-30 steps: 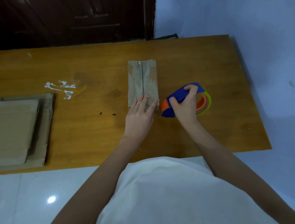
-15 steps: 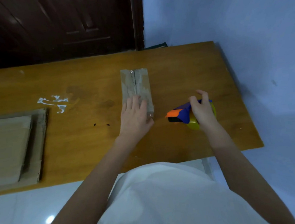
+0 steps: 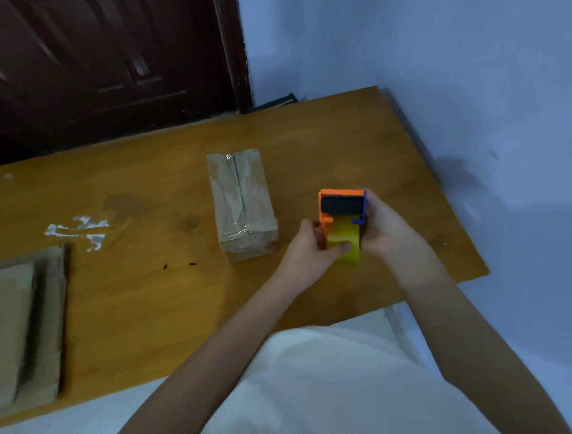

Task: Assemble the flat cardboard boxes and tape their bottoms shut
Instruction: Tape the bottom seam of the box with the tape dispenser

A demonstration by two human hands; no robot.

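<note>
A small assembled cardboard box (image 3: 242, 203) stands on the wooden table (image 3: 147, 296), its top seam covered with clear tape. To its right, above the table, both hands hold an orange and blue tape dispenser (image 3: 343, 209) with a yellowish roll. My right hand (image 3: 386, 229) grips the dispenser's right side. On the roll's near side, my left hand (image 3: 309, 249) pinches the tape with thumb and fingers. Neither hand touches the box.
A stack of flat cardboard boxes (image 3: 16, 323) lies at the table's left end. Scraps of clear tape (image 3: 80, 229) stick to the tabletop left of the box. A dark wooden door (image 3: 94, 60) stands behind the table, and a blue wall (image 3: 437, 68) runs along the right.
My left hand has left the box and come over to the dispenser. My right hand has lifted the dispenser and turned it end-on. The view has swung right.
</note>
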